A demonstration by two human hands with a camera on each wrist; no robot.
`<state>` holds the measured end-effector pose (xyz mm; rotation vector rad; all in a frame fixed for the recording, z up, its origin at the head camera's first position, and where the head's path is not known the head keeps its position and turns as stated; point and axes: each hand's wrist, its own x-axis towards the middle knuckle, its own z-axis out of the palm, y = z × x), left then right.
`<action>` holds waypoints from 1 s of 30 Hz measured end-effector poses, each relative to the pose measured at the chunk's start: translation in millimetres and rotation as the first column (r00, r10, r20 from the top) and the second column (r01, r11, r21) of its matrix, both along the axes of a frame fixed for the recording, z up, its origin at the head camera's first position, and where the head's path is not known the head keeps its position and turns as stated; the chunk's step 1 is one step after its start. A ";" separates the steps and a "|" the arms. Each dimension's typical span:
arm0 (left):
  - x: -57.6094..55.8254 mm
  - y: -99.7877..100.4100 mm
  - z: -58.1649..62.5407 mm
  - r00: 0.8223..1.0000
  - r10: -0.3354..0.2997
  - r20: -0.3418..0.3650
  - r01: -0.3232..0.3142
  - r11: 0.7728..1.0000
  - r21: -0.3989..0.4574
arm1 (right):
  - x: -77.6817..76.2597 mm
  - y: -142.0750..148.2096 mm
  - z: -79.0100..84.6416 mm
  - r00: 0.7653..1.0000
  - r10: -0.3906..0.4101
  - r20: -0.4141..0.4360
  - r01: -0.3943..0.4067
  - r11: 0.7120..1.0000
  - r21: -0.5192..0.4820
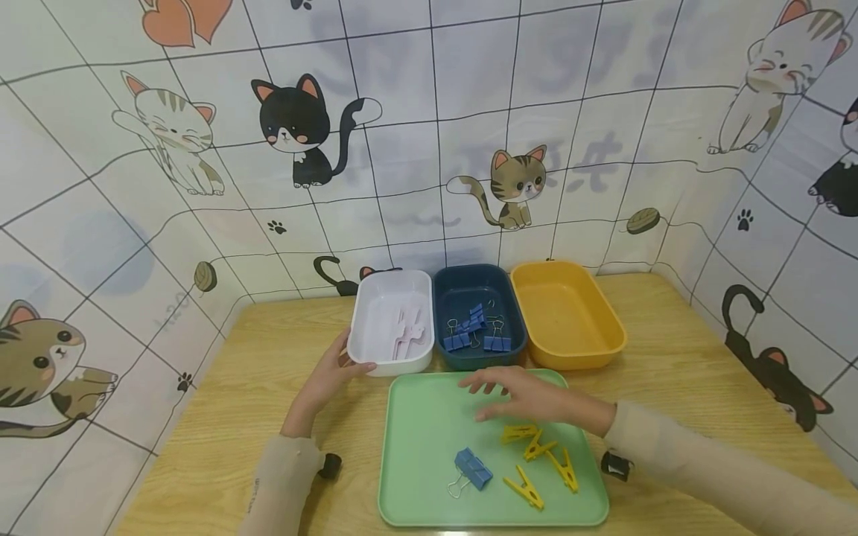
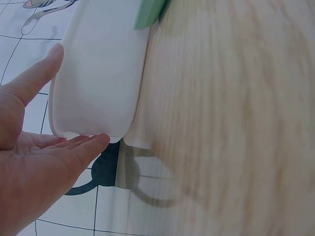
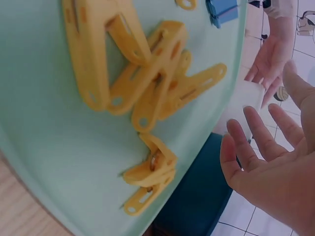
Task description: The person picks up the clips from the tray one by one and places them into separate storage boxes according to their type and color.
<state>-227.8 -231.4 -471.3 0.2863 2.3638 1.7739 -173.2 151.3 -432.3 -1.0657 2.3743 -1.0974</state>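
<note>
White bin [image 1: 375, 316]: the left hand [image 1: 330, 374] touches its near left corner, thumb apart from fingers; a shove could skew it. Blue clip [image 1: 474, 469] lies toward the near edge of the tray [image 1: 418, 424]. Dipping low, the empty, spread-fingered right hand [image 1: 519, 394] could scatter the yellow pegs [image 1: 536, 447] by the right edge.
</note>
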 end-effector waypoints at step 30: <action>-0.5 0.3 1.4 1.000 0.002 0.008 -0.002 1.000 -0.006 | 26.4 -8.6 -26.9 0.987 0.154 -0.041 -0.148 0.982 0.119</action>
